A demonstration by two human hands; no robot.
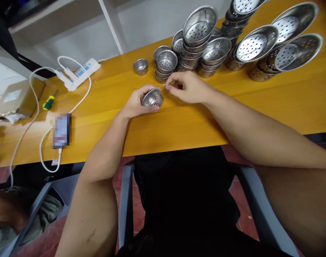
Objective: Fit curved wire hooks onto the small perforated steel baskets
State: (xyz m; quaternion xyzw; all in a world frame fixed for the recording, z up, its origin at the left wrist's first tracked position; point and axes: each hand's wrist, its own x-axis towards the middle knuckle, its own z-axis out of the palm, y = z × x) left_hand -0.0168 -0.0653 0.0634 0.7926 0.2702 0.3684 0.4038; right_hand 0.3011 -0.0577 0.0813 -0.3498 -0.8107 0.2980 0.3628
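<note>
My left hand [137,103] wraps around a small perforated steel strainer cup [152,98], holding it tilted on the wooden table [179,125]. My right hand [186,87] sits just right of the cup, fingers pinched together on something thin like a wire or pin that I cannot make out, its tip close to the cup's rim. Both hands rest near the middle of the table, in front of the stacked cups.
Stacks of small strainer cups [165,66] and larger perforated bowls [256,44] fill the far right of the table. A single small cup [140,66] stands alone. A power strip [79,73], screwdriver [49,101], phone [61,130] and cardboard box [17,98] lie at left.
</note>
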